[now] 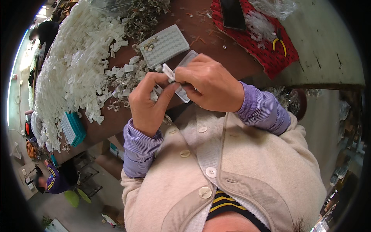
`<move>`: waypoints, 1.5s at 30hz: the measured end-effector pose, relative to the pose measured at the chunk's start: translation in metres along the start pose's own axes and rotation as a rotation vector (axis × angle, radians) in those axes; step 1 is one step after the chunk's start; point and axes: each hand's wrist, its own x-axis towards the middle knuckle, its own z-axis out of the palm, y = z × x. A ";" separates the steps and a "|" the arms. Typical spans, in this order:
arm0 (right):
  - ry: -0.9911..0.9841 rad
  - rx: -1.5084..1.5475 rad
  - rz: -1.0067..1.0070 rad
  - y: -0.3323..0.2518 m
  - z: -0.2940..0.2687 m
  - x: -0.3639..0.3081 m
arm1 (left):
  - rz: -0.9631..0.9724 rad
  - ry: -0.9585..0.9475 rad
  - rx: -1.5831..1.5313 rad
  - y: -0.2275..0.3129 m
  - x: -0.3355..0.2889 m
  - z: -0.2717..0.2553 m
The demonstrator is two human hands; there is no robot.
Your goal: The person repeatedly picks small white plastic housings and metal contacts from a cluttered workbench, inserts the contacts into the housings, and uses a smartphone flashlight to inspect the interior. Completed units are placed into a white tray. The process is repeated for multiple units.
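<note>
My left hand (148,103) and my right hand (212,83) meet over the table, both with fingers closed. A small white plastic piece (168,72) is pinched between them; its exact kind is too small to make out. My right fingertips press against its right side, while my left thumb and forefinger grip its lower end. Just beyond the hands lies a white tray with rows of pockets (172,40), some small round pieces (150,45) on its left part. A clear plastic tray (188,58) lies partly hidden under my right hand.
A large heap of white plastic pieces (73,58) covers the table's left side, with tangled cords (147,17) behind. At right, a red patterned cloth (266,58) bears a dark phone (233,14) and yellow-handled pliers (279,44). A teal basket (79,129) stands front left. Other people sit farther left.
</note>
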 end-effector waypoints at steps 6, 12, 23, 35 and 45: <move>0.332 -0.114 0.045 0.013 0.003 -0.020 | -0.468 0.092 -0.644 0.004 -0.003 0.029; 0.326 0.003 0.191 0.017 0.009 -0.030 | -0.683 0.049 -1.087 -0.012 0.003 0.035; 0.171 -0.158 -0.103 0.028 0.025 0.026 | -0.578 0.180 -0.944 -0.034 -0.005 0.022; 0.036 -0.344 -0.067 0.094 0.075 0.100 | -0.479 0.473 -1.062 -0.080 0.004 -0.027; -0.101 -0.353 -0.237 0.103 0.076 0.112 | -0.471 0.463 -1.148 -0.080 -0.001 -0.021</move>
